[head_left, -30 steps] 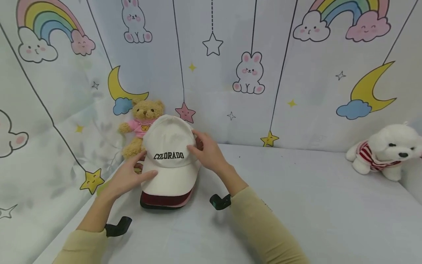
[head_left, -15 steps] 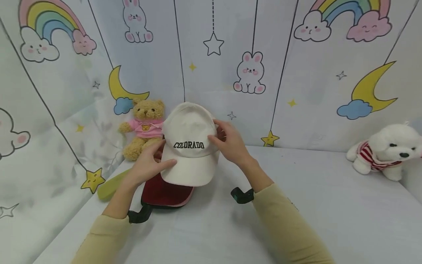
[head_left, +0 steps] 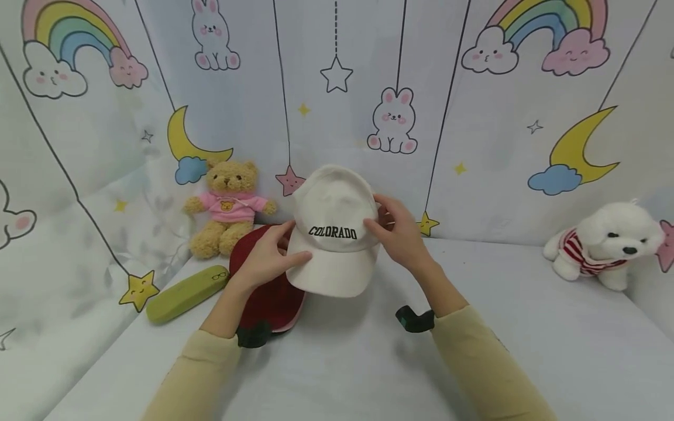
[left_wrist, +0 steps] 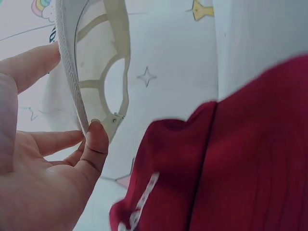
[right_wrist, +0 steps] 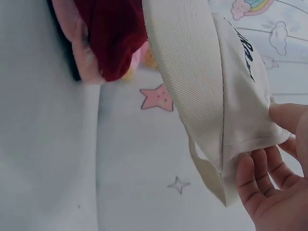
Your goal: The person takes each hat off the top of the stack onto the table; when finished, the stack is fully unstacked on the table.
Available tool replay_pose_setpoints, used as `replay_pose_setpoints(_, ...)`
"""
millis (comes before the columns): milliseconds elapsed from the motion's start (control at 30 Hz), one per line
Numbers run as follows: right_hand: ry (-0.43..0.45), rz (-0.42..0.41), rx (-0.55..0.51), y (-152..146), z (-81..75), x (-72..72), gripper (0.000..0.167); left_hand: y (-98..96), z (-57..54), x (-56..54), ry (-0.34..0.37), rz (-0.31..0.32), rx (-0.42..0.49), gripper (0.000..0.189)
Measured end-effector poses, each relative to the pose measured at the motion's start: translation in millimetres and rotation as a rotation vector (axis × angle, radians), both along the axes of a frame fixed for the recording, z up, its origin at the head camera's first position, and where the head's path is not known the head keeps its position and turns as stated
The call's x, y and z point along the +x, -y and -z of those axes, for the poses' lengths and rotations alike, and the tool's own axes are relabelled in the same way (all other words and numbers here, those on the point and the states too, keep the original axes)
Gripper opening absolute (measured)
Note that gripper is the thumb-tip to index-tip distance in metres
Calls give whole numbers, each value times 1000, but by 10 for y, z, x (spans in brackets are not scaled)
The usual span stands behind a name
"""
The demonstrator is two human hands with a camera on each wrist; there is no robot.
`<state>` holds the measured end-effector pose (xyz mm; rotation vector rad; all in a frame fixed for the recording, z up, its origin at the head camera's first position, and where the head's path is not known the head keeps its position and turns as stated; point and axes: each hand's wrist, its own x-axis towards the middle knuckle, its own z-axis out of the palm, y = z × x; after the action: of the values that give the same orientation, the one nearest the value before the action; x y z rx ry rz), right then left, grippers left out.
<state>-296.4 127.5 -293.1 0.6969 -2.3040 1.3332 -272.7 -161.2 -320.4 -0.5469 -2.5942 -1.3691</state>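
Note:
A white baseball cap (head_left: 332, 245) lettered COLORADO is held up off the table, its brim toward me. My left hand (head_left: 265, 257) pinches the brim's left edge, thumb on one face and fingers on the other, as the left wrist view shows. On the crown's right side my right hand (head_left: 402, 234) grips the fabric between thumb and fingers. A dark red cap (head_left: 268, 298) lies on the table behind my left hand, partly hidden by it. Under that one, the right wrist view shows a pink cap (right_wrist: 86, 62) and a dark edge.
A teddy bear (head_left: 229, 207) in a pink top sits at the back left. Before it lies a green glasses case (head_left: 186, 295). A white plush dog (head_left: 602, 242) stands at the far right. A printed cloth wall (head_left: 474, 193) rises behind the white table (head_left: 500, 292).
Both hands have lifted the white cap off the stack of caps and carried it to the right. The dark red cap and the green glasses case have come into fuller view.

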Motion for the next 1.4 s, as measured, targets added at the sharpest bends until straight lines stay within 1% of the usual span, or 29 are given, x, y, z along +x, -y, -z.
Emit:
replay_pose_setpoints(100, -3, 9, -16, -98, 47, -9, 50, -102, 23, -38, -6, 12, 5, 83)
replay_pose_setpoints(233, -8, 49, -28, -224, 97, -8, 50, -254, 56, -69, -14, 19, 1, 83)
replay_pose_setpoints(333, -2, 82, -24, -312, 140, -5, 49, -364, 87, -88, -14, 15, -17, 83)
replay_pose_setpoints(567, 22, 145, -18, -474, 269, 10, 47, -563, 200, -159, -6, 12, -43, 79)
replay_pose_setpoints(633, 39, 151, -21, -491, 327, 8, 46, -595, 239, -167, -2, -2, -64, 75)
replay_pose_setpoints(767, 92, 162, -14, -494, 451, 0, 46, -647, 297, -156, 43, -35, -120, 68)
replay_pose_setpoints(867, 153, 169, -7, -491, 544, -22, 48, -677, 344, -153, 85, -44, -163, 66)
replay_pose_setpoints(967, 202, 173, 8, -493, 635, -55, 49, -708, 389, -145, 109, -46, -198, 63)
replay_pose_setpoints(1067, 229, 185, 41, -493, 691, -55, 50, -728, 430, -136, 107, -19, -219, 59)
replay_pose_setpoints(1233, 252, 187, 75, -487, 764, -48, 50, -743, 483, -112, 120, 57, -232, 64)
replay_pose_setpoints(1333, 261, 174, 96, -479, 822, -61, 50, -757, 501, -96, 146, 70, -260, 67)
replay_pose_setpoints(1400, 268, 174, 110, -478, 860, -70, 51, -769, 517, -97, 166, 67, -289, 68)
